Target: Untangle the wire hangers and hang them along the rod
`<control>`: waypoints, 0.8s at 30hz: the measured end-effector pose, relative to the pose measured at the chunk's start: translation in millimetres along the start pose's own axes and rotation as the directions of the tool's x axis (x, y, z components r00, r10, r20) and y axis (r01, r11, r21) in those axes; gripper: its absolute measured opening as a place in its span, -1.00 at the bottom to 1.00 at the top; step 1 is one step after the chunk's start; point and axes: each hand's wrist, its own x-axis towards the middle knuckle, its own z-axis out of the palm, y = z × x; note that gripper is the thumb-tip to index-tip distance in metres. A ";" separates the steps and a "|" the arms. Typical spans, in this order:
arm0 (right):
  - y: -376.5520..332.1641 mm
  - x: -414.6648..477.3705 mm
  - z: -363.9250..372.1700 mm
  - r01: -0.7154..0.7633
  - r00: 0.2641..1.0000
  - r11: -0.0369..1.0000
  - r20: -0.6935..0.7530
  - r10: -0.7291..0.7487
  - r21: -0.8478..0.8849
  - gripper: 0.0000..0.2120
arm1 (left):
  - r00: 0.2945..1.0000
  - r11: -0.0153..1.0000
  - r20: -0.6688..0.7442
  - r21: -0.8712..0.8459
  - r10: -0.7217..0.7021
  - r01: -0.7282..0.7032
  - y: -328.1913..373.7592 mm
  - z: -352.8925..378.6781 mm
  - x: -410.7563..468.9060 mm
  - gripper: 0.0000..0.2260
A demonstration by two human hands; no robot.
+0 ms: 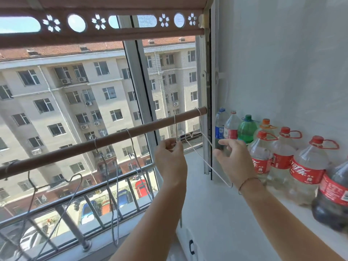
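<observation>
both forearms rise from the lower edge toward the rod [113,137], a brown bar slanting across the window from low left to high right. the left hand [170,153] has its grip closed to a fingertip pinch on the neck of a grey hanger [175,129], whose hook sits over the rod just above; the rest of that hanger drops behind the forearm, mostly hidden. the right hand [230,155] is beside the white hanger [207,162], whose hook is over the rod near the wall end and whose frame slants down toward the wrist. its fingers are loosely curved with the thumb close to the upper wire, but i cannot tell whether that grip has the wire or only touches it. further left two more hangers [96,146] and a dark bent hanger [35,188] are on the rod, well apart from the hands. bottles [308,166] line the windowsill [216,213] just beside the right hand

my read: these two are hooked but crowd each other between the hands. hold the grey neck steady, ease the white one sideways toward the wall rather than tugging down, check that neither wire loops through the other, then let both hang free. swing the white frame gently, since the bottles look near enough to knock
</observation>
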 end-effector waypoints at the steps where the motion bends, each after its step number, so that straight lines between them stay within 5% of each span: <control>1: -5.7 -12.4 1.2 0.085 0.995 0.996 -0.058 -0.086 -0.021 -0.73 | 1.000 0.999 -0.002 0.026 -0.027 0.028 -7.1 -4.1 2.0 -0.85; 4: -21.7 -53.4 18.7 0.175 0.982 0.984 0.071 -0.178 0.047 -0.75 | 0.992 0.988 0.066 0.121 -0.109 0.101 -19.4 -10.7 7.3 -0.72; 9: -23.4 -73.1 62.5 -0.137 0.911 0.977 0.407 0.060 0.163 -0.70 | 0.950 0.958 0.197 0.200 -0.244 0.204 -21.6 -15.0 14.5 -0.82; 24: -30.7 -32.2 65.6 -0.200 0.928 0.936 0.363 0.086 0.290 -0.87 | 0.920 0.937 0.185 0.118 -0.346 0.329 -14.1 -1.2 48.6 -0.86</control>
